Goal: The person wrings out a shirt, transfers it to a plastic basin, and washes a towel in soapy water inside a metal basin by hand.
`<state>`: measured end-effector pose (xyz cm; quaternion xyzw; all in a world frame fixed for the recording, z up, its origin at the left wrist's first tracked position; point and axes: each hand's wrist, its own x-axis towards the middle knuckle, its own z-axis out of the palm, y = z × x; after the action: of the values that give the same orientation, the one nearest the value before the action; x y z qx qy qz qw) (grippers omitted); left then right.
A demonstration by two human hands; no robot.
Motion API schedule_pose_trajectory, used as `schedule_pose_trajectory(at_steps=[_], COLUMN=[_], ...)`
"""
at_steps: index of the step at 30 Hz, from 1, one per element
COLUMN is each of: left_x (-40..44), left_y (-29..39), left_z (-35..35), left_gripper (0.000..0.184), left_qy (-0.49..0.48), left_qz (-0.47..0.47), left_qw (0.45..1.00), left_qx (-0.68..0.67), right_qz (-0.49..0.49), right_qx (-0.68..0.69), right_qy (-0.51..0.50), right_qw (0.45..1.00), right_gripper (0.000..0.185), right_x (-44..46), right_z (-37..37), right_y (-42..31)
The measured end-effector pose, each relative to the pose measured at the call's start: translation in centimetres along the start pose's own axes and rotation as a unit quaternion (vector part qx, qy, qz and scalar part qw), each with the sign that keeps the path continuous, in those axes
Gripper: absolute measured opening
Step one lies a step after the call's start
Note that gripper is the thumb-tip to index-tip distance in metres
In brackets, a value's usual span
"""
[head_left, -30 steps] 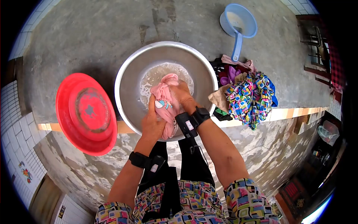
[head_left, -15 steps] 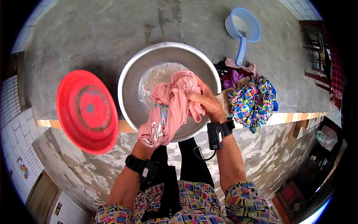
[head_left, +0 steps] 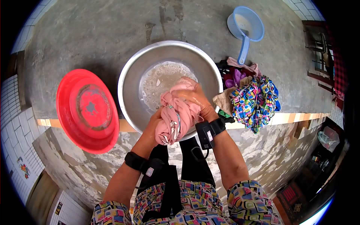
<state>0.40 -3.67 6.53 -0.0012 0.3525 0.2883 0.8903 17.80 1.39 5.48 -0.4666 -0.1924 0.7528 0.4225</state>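
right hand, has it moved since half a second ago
Yes: judged against the right rim of the metal basin, the right hand has moved left, gripping the pink cloth.

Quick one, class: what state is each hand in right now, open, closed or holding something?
Left hand: closed on the pink cloth, its fingers partly hidden.
Right hand: closed on the same cloth.

Counts: two bare hands [head_left: 198,99], one pink garment [head_left: 182,122], one metal basin [head_left: 130,92], one red basin [head_left: 67,112], one blue dipper [head_left: 243,50], two wrist devices [head_left: 203,135].
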Motion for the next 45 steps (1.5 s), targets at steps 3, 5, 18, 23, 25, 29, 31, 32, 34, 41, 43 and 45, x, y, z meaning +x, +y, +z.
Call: schedule_pose_trajectory(at_steps=[3,5,18,23,25,29,31,32,34,41,43,45], left_x=[1.5,1.7,0.1,1.1,1.2,1.9,1.7,1.2,0.6,1.5,1.7,1.8], left_y=[-2.2,-2.4,1.7,0.7,0.3,-0.2,-0.2,-0.1,0.4,0.9,0.7,1.3], left_z=[-2.3,-2.4,1.4,-0.1,0.3,-1.9,-2.8,-2.2,-0.7,1.5,1.0,0.9], left_gripper=[0.055,0.059,0.059,0.057,0.057,0.052,0.049,0.051,0.055,0.06,0.056,0.036], left_qy=[0.093,0.113,0.064,0.112,0.123,0.211,0.232,0.182,0.123,0.086,0.067,0.168], left_qz=[0.131,0.148,0.157,0.201,0.202,0.182,0.127,0.086,0.042,-0.02,0.044,0.131], left_qw=[0.955,0.929,0.776,0.646,0.601,0.741,0.843,0.938,0.988,0.995,0.993,0.977], left_qx=[0.251,0.321,0.608,0.728,0.763,0.611,0.468,0.283,0.084,-0.054,-0.083,-0.014], right_qz=[-0.019,-0.031,0.11,0.077,0.046,-0.018,-0.058,-0.099,-0.134,-0.337,-0.356,-0.284], right_qx=[-0.122,-0.149,-0.062,-0.161,-0.197,-0.141,-0.18,-0.22,-0.217,-0.379,-0.346,-0.244], right_qy=[0.035,0.066,-0.092,0.111,0.141,0.201,0.193,0.189,0.155,0.046,0.1,0.11], right_qw=[0.992,0.986,0.988,0.978,0.969,0.969,0.963,0.952,0.954,0.86,0.862,0.921], right_gripper=[0.035,0.034,0.035,0.026,0.024,0.019,0.02,0.02,0.021,0.042,0.048,0.047], right_x=[2.3,3.2,0.3,2.0,3.6,3.9,3.0,2.5,1.6,-2.5,-2.7,-3.3], right_z=[-1.0,-1.0,-0.5,-0.3,-1.4,-0.5,0.1,0.5,1.8,6.2,5.6,4.6], right_y=[1.5,2.7,-0.4,2.2,4.6,3.9,2.3,1.4,0.0,-3.5,-2.8,-1.8])
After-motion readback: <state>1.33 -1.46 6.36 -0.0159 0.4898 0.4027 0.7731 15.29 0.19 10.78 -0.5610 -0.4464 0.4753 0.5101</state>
